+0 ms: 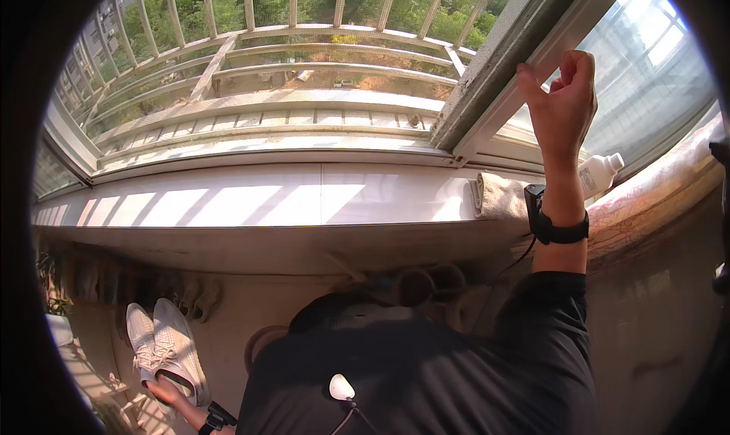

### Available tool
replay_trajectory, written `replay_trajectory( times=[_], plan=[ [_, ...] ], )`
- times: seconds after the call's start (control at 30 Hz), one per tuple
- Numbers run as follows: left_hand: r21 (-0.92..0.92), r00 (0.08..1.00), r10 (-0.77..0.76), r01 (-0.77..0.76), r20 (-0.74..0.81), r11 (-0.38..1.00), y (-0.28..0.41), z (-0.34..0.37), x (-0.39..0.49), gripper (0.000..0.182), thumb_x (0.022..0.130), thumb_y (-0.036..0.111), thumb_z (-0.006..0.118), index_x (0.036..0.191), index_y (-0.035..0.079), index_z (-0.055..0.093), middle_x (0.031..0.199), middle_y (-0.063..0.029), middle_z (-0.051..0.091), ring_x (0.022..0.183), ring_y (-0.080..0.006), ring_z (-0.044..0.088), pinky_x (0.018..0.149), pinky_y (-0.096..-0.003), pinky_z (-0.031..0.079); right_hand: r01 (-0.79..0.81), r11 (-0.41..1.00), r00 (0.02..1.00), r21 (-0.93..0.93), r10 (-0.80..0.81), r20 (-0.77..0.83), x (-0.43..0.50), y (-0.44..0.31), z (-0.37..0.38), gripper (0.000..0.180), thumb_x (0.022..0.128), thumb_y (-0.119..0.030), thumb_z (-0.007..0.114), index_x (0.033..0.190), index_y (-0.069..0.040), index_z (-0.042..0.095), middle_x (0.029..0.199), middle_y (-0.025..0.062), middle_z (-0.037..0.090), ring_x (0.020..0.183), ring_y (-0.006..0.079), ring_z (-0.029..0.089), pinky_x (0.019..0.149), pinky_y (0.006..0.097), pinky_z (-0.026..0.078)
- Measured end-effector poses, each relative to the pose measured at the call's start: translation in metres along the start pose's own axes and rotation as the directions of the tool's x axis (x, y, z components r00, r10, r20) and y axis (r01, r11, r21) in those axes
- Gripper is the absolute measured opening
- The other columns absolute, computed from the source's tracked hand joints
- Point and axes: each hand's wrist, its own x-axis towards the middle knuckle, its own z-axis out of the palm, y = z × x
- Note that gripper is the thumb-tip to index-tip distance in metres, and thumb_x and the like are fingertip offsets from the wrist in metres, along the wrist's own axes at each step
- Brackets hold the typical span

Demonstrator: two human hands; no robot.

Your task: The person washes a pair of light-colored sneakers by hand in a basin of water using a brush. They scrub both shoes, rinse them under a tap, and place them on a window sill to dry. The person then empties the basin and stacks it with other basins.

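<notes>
My left hand (163,390) grips a pair of pale lace-up sneakers (174,352) by their heel ends, at the lower left, with the toes pointing up the picture. At the upper right my right hand (567,107) is raised in front of the sliding window's frame (502,104), fingers curled and thumb apart. Nothing shows between its fingers; whether a fingertip touches the frame cannot be told. Below that hand, a folded beige cloth (502,195) and a white bottle (599,175) stand on the white windowsill (342,195).
Beyond the mesh screen is a metal window cage (342,98). A bunched curtain (644,207) lies along the right. More shoes (199,301) line the floor under the sill, with potted plants (57,306) at far left and a wooden rack (134,406) lower left.
</notes>
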Motion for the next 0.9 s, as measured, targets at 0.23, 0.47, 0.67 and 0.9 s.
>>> replay_trajectory(
  times=[0.23,0.47,0.67,0.9],
  plan=[
    [0.127,0.999,0.029,-0.027,-0.017,0.992,0.021,0.0,0.003,0.044,0.077,0.001,0.053,0.119,-0.012,0.051,0.121,-0.028,0.056,0.111,-0.0405,0.054,0.097,-0.0376,0.04,-0.122,0.984,0.991,-0.128,0.114,-0.071,0.004,0.045,-0.024,0.037,0.062,-0.014,0.073,0.087,-0.007,0.047,0.074,0.0029,0.045,0.063,0.0179,0.045,0.063,0.0325,0.044],
    [-0.102,1.0,0.003,-0.005,-0.021,0.995,0.027,-0.007,0.01,0.046,0.081,-0.005,0.048,0.127,-0.009,0.048,0.129,-0.0226,0.054,0.115,-0.0313,0.054,0.1,-0.0346,0.038,-0.188,0.961,0.98,-0.205,0.17,-0.099,0.003,0.095,-0.043,0.038,0.063,-0.018,0.074,0.088,-0.007,0.047,0.077,0.0044,0.047,0.066,0.0206,0.048,0.067,0.0356,0.045],
    [-0.2,1.0,0.028,-0.026,0.008,0.979,0.031,-0.015,0.023,0.045,0.081,-0.006,0.05,0.126,-0.009,0.049,0.127,-0.0205,0.056,0.112,-0.0306,0.055,0.1,-0.0359,0.038,-0.208,0.928,0.976,-0.31,0.176,-0.129,0.006,0.132,-0.058,0.039,0.065,-0.019,0.074,0.092,-0.007,0.048,0.077,0.0066,0.049,0.068,0.0251,0.052,0.07,0.0384,0.045],
    [-0.197,0.995,0.056,-0.071,-0.083,0.978,0.076,-0.052,0.028,0.047,0.079,-0.007,0.049,0.126,-0.008,0.047,0.127,-0.0204,0.056,0.116,-0.0307,0.053,0.101,-0.0335,0.036,-0.174,0.871,0.984,-0.459,0.132,-0.122,0.014,0.237,-0.068,0.042,0.074,-0.02,0.077,0.106,-0.007,0.052,0.096,0.0096,0.06,0.088,0.0276,0.06,0.081,0.0374,0.047]
  ],
)
